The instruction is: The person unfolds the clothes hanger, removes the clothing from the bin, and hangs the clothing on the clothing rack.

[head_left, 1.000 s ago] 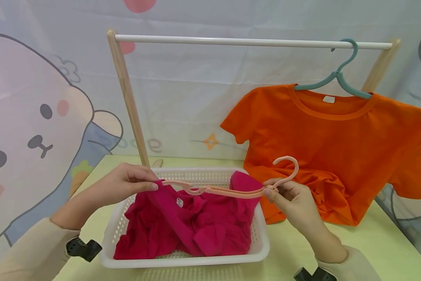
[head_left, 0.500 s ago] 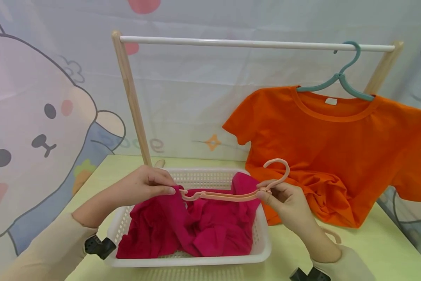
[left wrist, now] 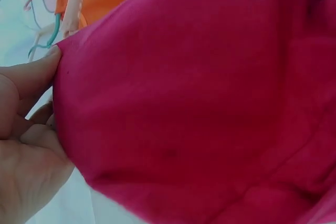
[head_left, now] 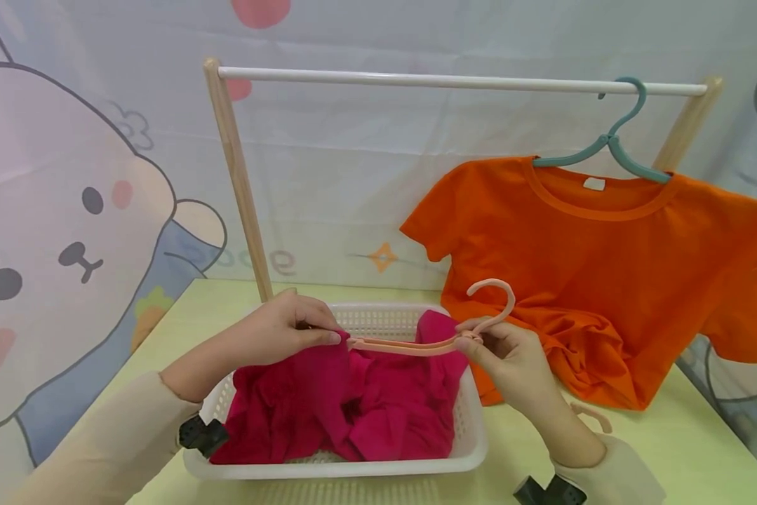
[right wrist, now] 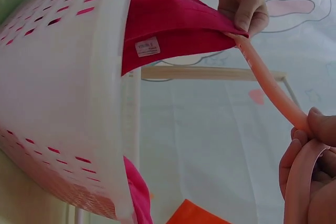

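A pink plastic hanger (head_left: 410,347) is pinched near the base of its hook by my right hand (head_left: 511,358). Its other arm runs into a magenta shirt (head_left: 391,410), whose neck edge covers that end. My left hand (head_left: 283,328) pinches the neck edge between thumb and fingers, right where the hanger goes in. Most of the shirt lies crumpled in a white basket (head_left: 346,471). In the right wrist view a pale label (right wrist: 148,47) shows inside the neck. Shirt cloth fills most of the left wrist view.
Behind the basket stands a rack with wooden legs (head_left: 242,179) and a white rail (head_left: 416,81). An orange T-shirt (head_left: 605,259) hangs at its right from a teal hanger (head_left: 637,165). Part of another pink hanger (head_left: 593,415) lies on the table by my right forearm.
My left hand has moved right, drawing the shirt's neck edge along the hanger, so more of that arm is covered. My right hand has shifted slightly left, still holding the hanger.
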A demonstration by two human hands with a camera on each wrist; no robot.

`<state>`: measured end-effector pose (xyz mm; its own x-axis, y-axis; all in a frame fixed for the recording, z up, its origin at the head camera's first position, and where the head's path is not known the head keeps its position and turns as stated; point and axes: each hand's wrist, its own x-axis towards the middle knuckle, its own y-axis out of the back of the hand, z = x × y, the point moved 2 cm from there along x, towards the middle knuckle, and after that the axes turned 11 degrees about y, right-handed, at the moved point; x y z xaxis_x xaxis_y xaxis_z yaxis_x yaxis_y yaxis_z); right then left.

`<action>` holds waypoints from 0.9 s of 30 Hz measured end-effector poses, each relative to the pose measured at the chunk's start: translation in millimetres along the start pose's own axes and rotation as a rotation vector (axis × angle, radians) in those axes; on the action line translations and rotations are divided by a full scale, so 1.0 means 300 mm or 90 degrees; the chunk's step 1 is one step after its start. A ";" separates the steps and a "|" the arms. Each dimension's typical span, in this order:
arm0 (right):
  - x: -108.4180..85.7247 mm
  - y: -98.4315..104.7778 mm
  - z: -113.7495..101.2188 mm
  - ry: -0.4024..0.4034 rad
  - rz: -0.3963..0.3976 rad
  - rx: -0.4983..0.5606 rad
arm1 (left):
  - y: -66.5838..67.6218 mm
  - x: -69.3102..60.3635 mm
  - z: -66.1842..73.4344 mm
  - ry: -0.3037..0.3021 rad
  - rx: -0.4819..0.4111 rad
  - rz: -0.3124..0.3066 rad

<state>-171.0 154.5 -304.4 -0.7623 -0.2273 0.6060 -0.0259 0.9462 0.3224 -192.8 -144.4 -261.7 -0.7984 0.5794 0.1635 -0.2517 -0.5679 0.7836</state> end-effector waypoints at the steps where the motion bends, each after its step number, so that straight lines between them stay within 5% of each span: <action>1: 0.001 -0.003 -0.002 0.003 0.001 0.000 | -0.004 0.007 0.005 -0.004 -0.006 -0.001; 14: 0.018 -0.033 -0.017 0.039 0.000 -0.004 | -0.021 0.060 0.046 0.047 -0.037 0.019; 27: 0.043 -0.084 -0.033 0.104 0.002 0.049 | -0.053 0.114 0.117 -0.016 -0.061 -0.009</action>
<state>-173.9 125.5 -297.5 -0.6478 -0.2528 0.7187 -0.0775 0.9603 0.2679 -196.9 -95.1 -247.6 -0.7805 0.6019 0.1687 -0.3157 -0.6124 0.7248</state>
